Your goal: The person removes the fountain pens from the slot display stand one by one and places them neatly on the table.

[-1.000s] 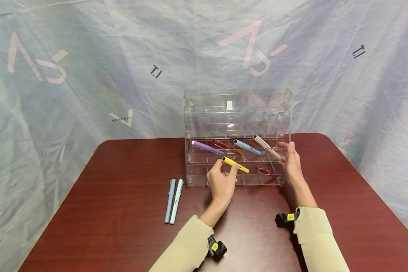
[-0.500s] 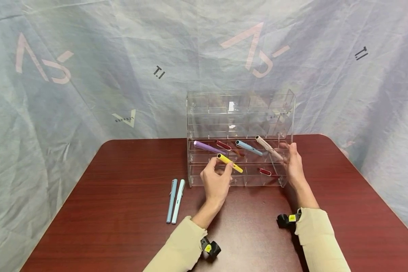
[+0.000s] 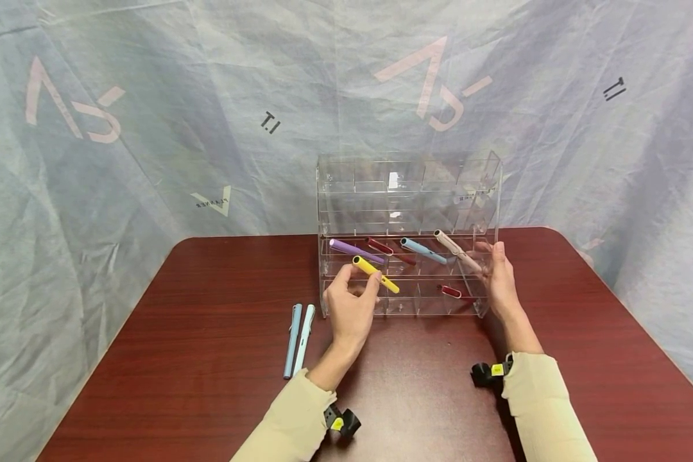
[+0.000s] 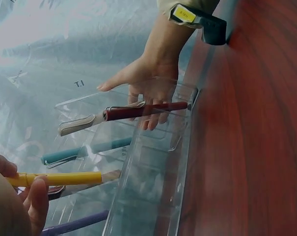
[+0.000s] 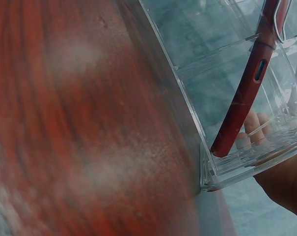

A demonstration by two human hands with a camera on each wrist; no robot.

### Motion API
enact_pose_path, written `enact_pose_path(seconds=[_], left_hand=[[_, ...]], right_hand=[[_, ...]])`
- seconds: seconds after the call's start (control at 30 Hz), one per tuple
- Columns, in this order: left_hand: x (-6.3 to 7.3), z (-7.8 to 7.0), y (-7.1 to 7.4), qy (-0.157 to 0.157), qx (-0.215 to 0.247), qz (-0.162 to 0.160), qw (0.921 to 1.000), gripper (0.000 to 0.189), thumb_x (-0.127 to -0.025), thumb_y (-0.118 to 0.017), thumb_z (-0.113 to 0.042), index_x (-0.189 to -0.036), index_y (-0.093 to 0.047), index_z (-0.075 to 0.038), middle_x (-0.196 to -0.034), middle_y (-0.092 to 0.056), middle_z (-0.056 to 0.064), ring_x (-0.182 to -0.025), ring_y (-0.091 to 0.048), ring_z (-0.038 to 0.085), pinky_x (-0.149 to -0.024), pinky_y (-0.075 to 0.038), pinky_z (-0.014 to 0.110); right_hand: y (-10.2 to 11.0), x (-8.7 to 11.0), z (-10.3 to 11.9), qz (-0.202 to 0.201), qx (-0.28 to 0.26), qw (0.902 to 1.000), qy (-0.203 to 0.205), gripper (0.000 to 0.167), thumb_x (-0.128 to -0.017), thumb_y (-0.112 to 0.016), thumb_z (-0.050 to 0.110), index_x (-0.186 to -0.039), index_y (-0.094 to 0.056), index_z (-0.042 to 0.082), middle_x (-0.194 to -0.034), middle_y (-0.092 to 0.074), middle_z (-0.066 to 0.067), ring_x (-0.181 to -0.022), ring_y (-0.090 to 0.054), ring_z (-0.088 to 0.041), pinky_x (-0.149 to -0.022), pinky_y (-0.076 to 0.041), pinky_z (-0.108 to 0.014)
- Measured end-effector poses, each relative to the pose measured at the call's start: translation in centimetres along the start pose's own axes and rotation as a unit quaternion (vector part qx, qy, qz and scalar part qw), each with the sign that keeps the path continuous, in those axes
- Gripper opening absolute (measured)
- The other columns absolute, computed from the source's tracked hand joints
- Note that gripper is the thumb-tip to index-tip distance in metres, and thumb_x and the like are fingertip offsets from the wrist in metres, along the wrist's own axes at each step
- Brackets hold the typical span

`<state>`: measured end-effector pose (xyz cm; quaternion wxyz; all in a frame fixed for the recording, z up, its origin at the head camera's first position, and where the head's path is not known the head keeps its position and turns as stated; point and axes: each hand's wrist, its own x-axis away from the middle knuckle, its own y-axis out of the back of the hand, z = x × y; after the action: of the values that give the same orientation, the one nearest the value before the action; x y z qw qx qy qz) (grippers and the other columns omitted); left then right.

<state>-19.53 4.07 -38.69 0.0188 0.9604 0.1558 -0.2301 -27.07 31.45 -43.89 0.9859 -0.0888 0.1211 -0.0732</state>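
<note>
My left hand (image 3: 349,314) pinches a yellow pen (image 3: 389,284) between thumb and fingers, tilted in front of the lower tiers of a clear acrylic pen rack (image 3: 404,191). In the left wrist view, the pen's far end comes close to the rack's clear front. At the rack's right side, my right hand (image 3: 501,282) rests with straight fingers against the side panel, thumb up. A purple pen (image 3: 352,249), a dark red pen (image 3: 379,246), a blue pen (image 3: 424,250) and a beige pen (image 3: 449,242) lie slanted in one tier. Below, another dark red pen (image 5: 244,98) sits at the right.
Two more pens, one grey-blue (image 3: 292,343) and one pale mint (image 3: 304,337), lie side by side on the reddish wooden table (image 3: 208,308), left of the rack. A hanging cloth (image 3: 237,77) stands behind the table.
My left hand has moved left along the rack's front with the yellow pen, which now slants more steeply. The right hand stays at the rack's side.
</note>
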Motion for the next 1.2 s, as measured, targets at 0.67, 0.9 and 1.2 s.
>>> enact_pose_path(seconds=[0.67,0.9,1.2], left_hand=[[-1.5,0.3,5.4,-0.034,-0.017,-0.040,0.9985,0.012,-0.084,-0.076,-0.006,-0.090,-0.069,0.002,-0.080,-0.071,0.021,-0.047,-0.058,0.001,-0.042,-0.049,0.016],[-2.1,0.5,7.7,-0.029,-0.033,-0.059,0.9973,0.013,-0.084,-0.077,-0.005,-0.091,-0.069,0.003,-0.080,-0.071,0.022,-0.047,-0.060,0.004,-0.043,-0.049,0.014],[-3.0,1.2,10.4,-0.019,-0.054,-0.083,0.9949,0.014,-0.084,-0.077,-0.006,-0.089,-0.069,0.004,-0.075,-0.067,0.021,-0.042,-0.056,0.002,-0.041,-0.043,0.012]], right_hand=[[0.1,0.0,0.2,0.001,0.008,0.9999,-0.008,0.056,-0.105,-0.028,0.056,-0.126,-0.052,0.010,-0.098,-0.069,0.013,-0.084,-0.064,0.003,-0.069,-0.045,-0.016],[0.0,-0.1,0.0,-0.003,0.014,0.9998,-0.011,0.054,-0.105,-0.028,0.057,-0.124,-0.053,0.013,-0.096,-0.069,0.015,-0.084,-0.062,0.003,-0.070,-0.043,-0.017],[0.1,-0.1,0.0,-0.005,0.015,0.9999,-0.007,0.052,-0.104,-0.030,0.059,-0.119,-0.056,0.017,-0.096,-0.069,0.015,-0.086,-0.063,0.003,-0.075,-0.049,-0.017]])
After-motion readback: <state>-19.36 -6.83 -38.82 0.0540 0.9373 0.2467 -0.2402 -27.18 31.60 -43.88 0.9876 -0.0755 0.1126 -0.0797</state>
